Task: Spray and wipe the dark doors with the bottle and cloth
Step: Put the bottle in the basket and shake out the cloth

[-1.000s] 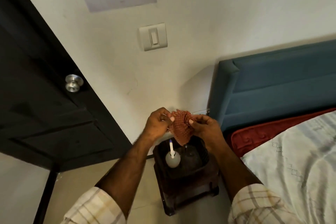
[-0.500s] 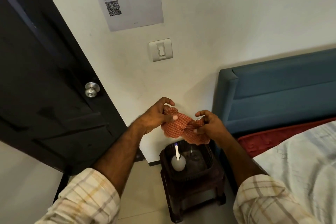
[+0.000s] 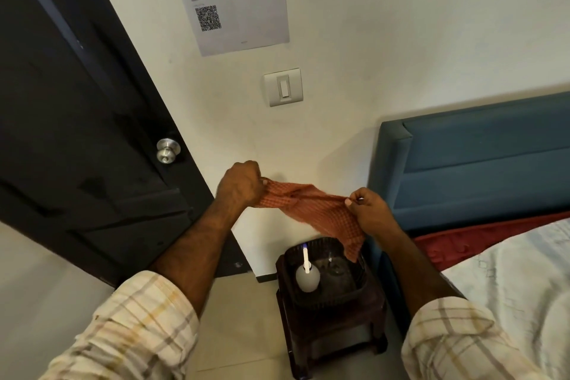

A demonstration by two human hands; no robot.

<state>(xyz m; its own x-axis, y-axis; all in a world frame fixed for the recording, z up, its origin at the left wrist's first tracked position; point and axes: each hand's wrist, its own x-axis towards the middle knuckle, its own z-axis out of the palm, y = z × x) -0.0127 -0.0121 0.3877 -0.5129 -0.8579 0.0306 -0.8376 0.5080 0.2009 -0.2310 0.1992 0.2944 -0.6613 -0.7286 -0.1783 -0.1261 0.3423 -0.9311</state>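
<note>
The cloth (image 3: 311, 210) was a thin orange-red check, rumpled along its top edge and stretched into a band between my two hands, with one loose corner drooping at the right end down toward the basket (image 3: 357, 274) below. My left hand (image 3: 239, 183) was curled into a fist round the cloth's left end, knuckles toward the wall, forearm rising from a rolled plaid sleeve (image 3: 135, 327). My right hand (image 3: 370, 210) sat a little lower and to the right, pinching the cloth's other edge between thumb and fingertips (image 3: 348, 202), the remaining fingers bent in behind. So the cloth hung in the air between the two grips, touching both hands and nothing else that I could make out — its drooping corner came close over the basket's far right rim, though I could not tell whether it touched. The bottle (image 3: 307, 276), pale and rounded with a white spray top standing upright, stood in the left part of that dark basket, which rested on a dark brown stool (image 3: 333, 336) on the floor, below and nearer than my hands. The dark door (image 3: 77, 133) filled the left of the scene, panelled, with a silver knob (image 3: 167, 149) near its right edge, well apart from the cloth. On the far wall were a light switch (image 3: 283, 87) and a printed sheet (image 3: 231, 0) with a square code; to the right stood a blue headboard (image 3: 481, 157) and the bed (image 3: 518, 274) beside the stool.
</note>
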